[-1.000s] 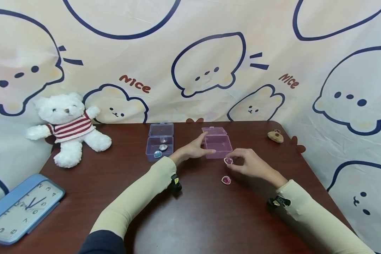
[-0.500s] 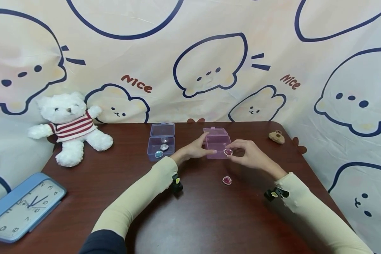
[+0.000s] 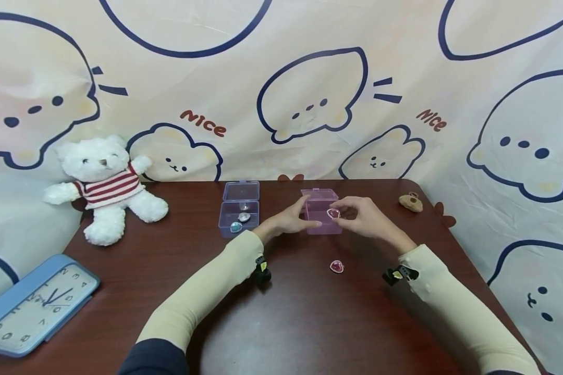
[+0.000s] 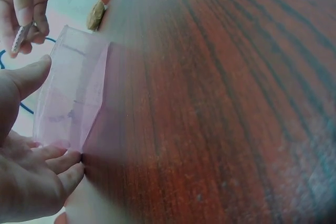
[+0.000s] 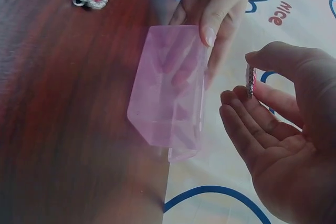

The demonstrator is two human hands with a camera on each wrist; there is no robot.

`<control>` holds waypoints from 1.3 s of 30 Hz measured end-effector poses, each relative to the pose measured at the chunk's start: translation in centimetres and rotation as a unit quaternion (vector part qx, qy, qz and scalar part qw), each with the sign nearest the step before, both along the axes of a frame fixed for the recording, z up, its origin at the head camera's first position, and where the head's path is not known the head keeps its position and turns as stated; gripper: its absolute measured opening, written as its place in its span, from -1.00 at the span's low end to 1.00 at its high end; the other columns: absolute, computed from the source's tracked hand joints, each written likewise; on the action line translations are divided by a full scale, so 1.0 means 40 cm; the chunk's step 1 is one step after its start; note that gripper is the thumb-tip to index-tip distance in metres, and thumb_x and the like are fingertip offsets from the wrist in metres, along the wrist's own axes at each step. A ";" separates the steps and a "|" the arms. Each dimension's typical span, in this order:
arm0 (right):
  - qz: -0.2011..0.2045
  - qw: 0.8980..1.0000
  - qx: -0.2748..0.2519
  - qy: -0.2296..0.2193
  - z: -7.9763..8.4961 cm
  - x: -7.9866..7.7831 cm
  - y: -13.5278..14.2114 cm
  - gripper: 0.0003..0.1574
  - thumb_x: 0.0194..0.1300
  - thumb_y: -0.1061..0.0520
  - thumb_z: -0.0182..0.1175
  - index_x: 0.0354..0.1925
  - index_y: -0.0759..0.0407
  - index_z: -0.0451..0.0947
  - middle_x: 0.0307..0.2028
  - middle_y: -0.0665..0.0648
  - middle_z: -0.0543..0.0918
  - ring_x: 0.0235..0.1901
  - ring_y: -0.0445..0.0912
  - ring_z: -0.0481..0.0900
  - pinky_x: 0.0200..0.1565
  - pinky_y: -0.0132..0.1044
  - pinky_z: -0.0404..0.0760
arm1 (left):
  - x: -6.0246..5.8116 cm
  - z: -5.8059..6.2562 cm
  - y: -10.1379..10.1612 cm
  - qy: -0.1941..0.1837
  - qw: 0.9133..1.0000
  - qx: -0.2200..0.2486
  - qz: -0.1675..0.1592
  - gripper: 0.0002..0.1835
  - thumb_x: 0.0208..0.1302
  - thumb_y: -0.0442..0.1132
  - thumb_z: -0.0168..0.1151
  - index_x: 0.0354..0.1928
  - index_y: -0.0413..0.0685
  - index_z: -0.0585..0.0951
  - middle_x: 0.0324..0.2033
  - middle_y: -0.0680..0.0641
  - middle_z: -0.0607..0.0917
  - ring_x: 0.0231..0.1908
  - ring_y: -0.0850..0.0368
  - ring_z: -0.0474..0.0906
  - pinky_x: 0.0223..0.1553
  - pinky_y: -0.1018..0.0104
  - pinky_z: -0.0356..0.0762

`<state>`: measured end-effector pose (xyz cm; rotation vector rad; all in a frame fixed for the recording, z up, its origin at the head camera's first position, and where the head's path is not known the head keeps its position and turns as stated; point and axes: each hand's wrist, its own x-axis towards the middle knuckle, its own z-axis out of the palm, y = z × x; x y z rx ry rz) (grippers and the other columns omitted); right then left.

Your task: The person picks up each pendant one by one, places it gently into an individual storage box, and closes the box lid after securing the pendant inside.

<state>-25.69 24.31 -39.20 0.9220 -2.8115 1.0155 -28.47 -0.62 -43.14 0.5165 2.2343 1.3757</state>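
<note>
My right hand pinches a red heart-shaped charm with a sparkling rim between thumb and fingers. The charm is above the open pink plastic box, seen edge-on in the right wrist view. My left hand is at the box's left side. Its fairly straight fingers touch the wall, and its thumb lies at the rim. A second red heart charm rests on the table in front of the box; a small metal loop shows on it in the right wrist view.
Left of my left hand stands an open purple box with several gems inside. A tan stone-like object lies at back right. A white teddy bear and a blue-framed clock occupy the left side.
My right hand has lifted the charm from in front of the pink box and carried it back over the box. My left hand has kept its place at the box.
</note>
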 end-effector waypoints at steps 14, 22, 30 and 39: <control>-0.011 1.000 0.001 -0.014 0.010 -0.050 -0.033 -0.58 0.29 0.17 0.42 0.12 0.21 0.68 -0.04 0.20 0.77 -0.08 0.03 0.73 0.02 0.01 0.75 | -0.004 0.005 -0.005 0.000 1.000 -0.002 -0.002 0.05 0.40 -0.01 0.34 0.67 0.04 -0.16 0.62 -0.21 0.07 0.62 -0.19 0.00 0.59 -0.21 0.00; -0.018 1.000 0.001 -0.016 -0.005 -0.079 -0.043 -0.60 0.28 0.18 0.43 0.08 0.21 0.70 -0.10 0.18 0.77 -0.12 -0.01 0.73 0.00 -0.04 0.75 | -0.006 0.003 -0.004 0.000 1.000 -0.014 0.000 0.07 0.40 0.01 0.33 0.67 0.05 -0.19 0.64 -0.22 0.02 0.63 -0.18 -0.03 0.59 -0.19 -0.01; -0.020 1.000 0.009 -0.019 -0.027 -0.099 -0.053 -0.61 0.28 0.16 0.44 0.08 0.18 0.71 -0.09 0.15 0.78 -0.13 -0.02 0.73 -0.02 -0.07 0.74 | -0.002 0.000 0.000 0.001 1.000 -0.015 0.004 0.07 0.39 0.00 0.35 0.67 0.08 -0.16 0.63 -0.21 0.07 0.62 -0.16 0.02 0.60 -0.17 0.00; -0.029 0.999 0.022 -0.024 -0.048 -0.109 -0.069 -0.61 0.27 0.16 0.44 0.06 0.23 0.71 -0.06 0.23 0.79 -0.10 0.06 0.77 -0.01 -0.02 0.76 | 0.004 -0.001 -0.003 -0.004 1.000 -0.018 0.008 0.07 0.38 0.05 0.34 0.67 0.11 -0.17 0.64 -0.20 0.02 0.63 -0.16 -0.03 0.60 -0.17 -0.01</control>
